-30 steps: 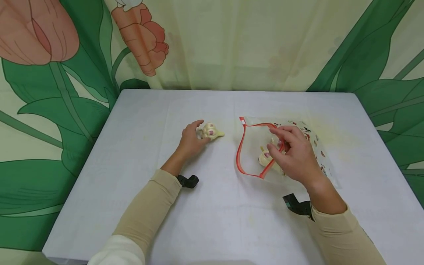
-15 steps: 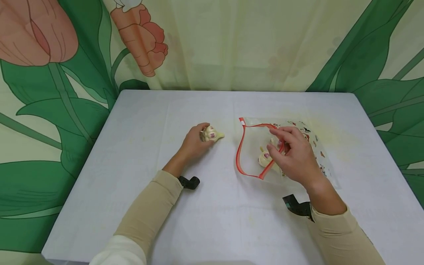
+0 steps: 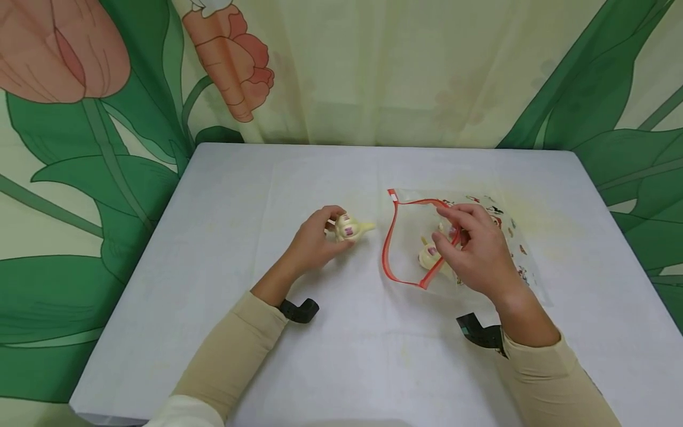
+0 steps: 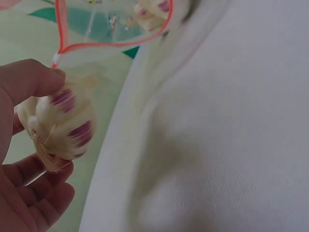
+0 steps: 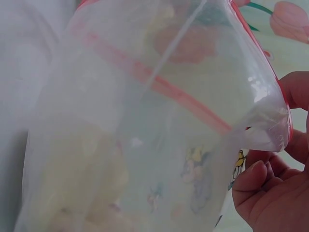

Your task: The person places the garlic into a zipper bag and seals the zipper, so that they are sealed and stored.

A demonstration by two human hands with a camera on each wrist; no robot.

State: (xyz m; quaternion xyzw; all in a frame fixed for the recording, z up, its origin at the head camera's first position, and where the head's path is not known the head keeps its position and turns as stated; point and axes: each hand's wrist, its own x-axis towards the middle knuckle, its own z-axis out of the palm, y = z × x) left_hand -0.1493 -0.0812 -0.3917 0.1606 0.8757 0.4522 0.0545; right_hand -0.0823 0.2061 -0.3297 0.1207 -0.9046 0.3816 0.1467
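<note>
The left hand [image 3: 315, 244] grips a garlic bulb [image 3: 349, 229] between thumb and fingers, its stem pointing toward the bag and its roots toward the palm. The garlic bulb is pale with purple patches and sits outside the clear bag [image 3: 383, 256], near its mouth. The right hand [image 3: 478, 252] pinches the bag's red rim at the near-right side, and the mouth gapes toward the left hand. More bulbs [image 3: 428, 256] lie inside, partly hidden by the right hand; their number is hard to tell. The bag rests on the white-covered bench [image 3: 357, 356], small cartoon prints on its far part. A flowered curtain [image 3: 373, 71] hangs behind.
</note>
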